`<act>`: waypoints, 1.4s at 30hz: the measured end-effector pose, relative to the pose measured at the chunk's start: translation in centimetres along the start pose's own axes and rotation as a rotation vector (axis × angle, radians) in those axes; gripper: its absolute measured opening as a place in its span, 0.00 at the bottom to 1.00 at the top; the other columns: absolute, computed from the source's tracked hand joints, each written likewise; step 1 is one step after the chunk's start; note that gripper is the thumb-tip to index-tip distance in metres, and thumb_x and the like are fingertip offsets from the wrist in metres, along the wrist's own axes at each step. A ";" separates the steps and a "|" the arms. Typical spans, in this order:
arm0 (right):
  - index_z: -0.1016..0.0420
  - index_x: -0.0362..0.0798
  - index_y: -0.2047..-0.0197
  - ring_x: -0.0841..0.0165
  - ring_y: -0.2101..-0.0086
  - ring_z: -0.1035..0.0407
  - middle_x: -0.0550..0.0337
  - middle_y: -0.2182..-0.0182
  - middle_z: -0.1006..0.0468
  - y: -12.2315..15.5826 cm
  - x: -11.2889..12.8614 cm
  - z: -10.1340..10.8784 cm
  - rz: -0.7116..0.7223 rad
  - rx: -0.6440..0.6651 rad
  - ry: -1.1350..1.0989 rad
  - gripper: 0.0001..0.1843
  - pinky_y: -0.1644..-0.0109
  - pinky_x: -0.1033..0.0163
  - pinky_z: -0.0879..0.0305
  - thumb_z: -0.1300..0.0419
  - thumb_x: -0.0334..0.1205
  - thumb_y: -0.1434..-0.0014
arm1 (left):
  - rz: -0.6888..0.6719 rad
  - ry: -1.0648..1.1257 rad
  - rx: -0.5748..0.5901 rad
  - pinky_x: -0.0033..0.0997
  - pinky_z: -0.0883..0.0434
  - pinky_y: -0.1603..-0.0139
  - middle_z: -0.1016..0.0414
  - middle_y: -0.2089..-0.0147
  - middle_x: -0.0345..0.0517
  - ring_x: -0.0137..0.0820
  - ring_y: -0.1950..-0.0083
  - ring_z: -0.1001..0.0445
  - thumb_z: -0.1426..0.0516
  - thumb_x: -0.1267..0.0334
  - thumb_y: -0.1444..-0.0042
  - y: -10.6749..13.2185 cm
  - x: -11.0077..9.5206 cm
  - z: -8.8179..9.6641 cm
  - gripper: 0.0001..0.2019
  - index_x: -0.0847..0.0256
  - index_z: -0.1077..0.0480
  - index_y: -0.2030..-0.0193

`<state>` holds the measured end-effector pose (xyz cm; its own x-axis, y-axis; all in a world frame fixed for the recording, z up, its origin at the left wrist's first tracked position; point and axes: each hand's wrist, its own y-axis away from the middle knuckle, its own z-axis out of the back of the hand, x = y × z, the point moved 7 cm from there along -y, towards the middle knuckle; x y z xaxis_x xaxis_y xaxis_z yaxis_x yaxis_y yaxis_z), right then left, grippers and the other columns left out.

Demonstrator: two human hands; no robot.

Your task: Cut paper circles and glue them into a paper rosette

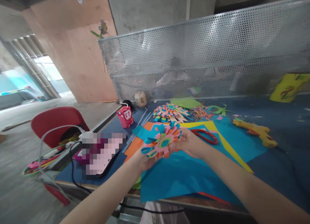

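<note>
Between my two hands is a paper flower (162, 140) with looped blue, pink and orange petals around a green and blue centre. My left hand (143, 160) holds it from below on the left, its fingers partly hidden behind the petals. On the right side, my right hand (187, 143) grips the flower's edge with the fingers closed. Under the hands lie blue paper sheets (174, 182), with a yellow sheet (233, 154) and an orange sheet (134, 148) partly covered. Red-handled scissors (208, 136) rest just beyond my right hand.
More fringed paper flowers (169, 112) lie at the back, beside paper scraps (203, 112). A yellow glue gun (256, 130) is at right, clear glue sticks (142, 119) at left. A drink carton (125, 116) and a phone (106, 154) are on the left. A perforated metal screen (205, 56) bounds the table.
</note>
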<state>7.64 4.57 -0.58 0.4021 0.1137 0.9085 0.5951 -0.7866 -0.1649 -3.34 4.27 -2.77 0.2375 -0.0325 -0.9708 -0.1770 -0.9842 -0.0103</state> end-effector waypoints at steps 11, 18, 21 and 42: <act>0.25 0.46 0.78 0.69 0.75 0.28 0.62 0.79 0.23 -1.0 0.8 2.4 0.159 -0.310 -0.143 0.18 0.69 0.66 0.30 0.26 0.46 0.70 | -0.206 -0.042 0.017 0.31 0.28 0.60 0.23 0.67 0.42 0.38 0.58 0.25 0.33 0.77 0.73 -1.0 -3.4 -3.3 0.21 0.62 0.30 0.67; 0.27 0.45 0.75 0.73 0.81 0.33 0.63 0.78 0.24 -0.9 1.3 2.9 0.182 -0.367 -0.136 0.19 0.81 0.69 0.37 0.28 0.47 0.66 | -0.191 -0.012 0.077 0.24 0.32 0.75 0.27 0.73 0.36 0.23 0.77 0.31 0.32 0.66 0.65 -2.2 -2.3 -4.6 0.19 0.63 0.32 0.65; 0.28 0.45 0.73 0.72 0.82 0.34 0.63 0.78 0.25 -0.8 0.9 2.7 0.129 -0.341 -0.123 0.20 0.83 0.69 0.37 0.28 0.46 0.66 | -0.171 -0.022 0.108 0.22 0.35 0.78 0.30 0.78 0.34 0.21 0.79 0.34 0.32 0.65 0.64 -2.3 -1.6 -4.9 0.17 0.63 0.31 0.67; 0.29 0.47 0.68 0.69 0.75 0.29 0.62 0.73 0.24 0.7 6.5 9.3 0.091 -0.426 -0.049 0.11 0.74 0.64 0.28 0.32 0.33 0.56 | 0.121 -0.757 -0.070 0.22 0.38 0.80 0.33 0.86 0.29 0.25 0.83 0.34 0.37 0.62 0.64 7.4 -3.9 10.0 0.14 0.42 0.25 0.67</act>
<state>17.12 10.43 1.61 0.4780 0.0530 0.8768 0.2199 -0.9736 -0.0611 -15.17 -1.11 -1.45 -0.5030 -0.0376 -0.8635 -0.0929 -0.9909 0.0972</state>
